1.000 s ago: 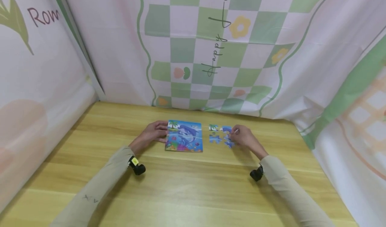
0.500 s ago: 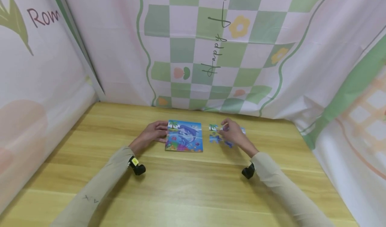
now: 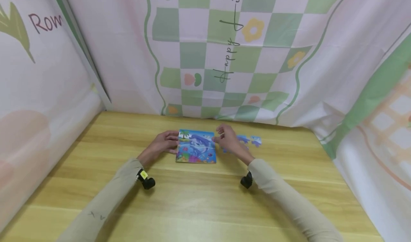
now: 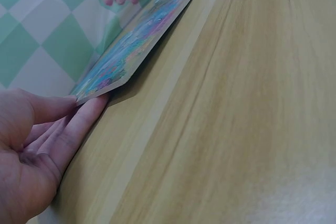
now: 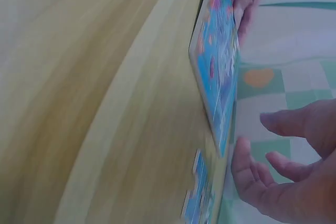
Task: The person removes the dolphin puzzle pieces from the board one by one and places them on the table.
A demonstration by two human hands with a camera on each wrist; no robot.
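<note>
A square jigsaw puzzle (image 3: 196,147) with a blue dolphin picture lies on the table in the head view. My left hand (image 3: 160,143) pinches its left edge. The left wrist view has the thumb on top of the board (image 4: 134,40) and fingers beneath, with a dark shadow under its near edge. Just off the right edge hovers my right hand (image 3: 228,139). In the right wrist view the right hand (image 5: 294,161) has its thumb and fingers apart, with nothing visible between them. Several loose puzzle pieces (image 3: 256,141) lie to the right, partly hidden by that hand.
The wooden table (image 3: 199,202) runs from the person to a printed fabric backdrop (image 3: 221,56) close behind the puzzle. Fabric side walls (image 3: 41,92) stand at left and right. A small black camera (image 3: 148,182) hangs at the left wrist.
My right hand has moved left from the loose pieces to the puzzle's right edge, uncovering pieces at the far right. The left hand stays at the left edge.
</note>
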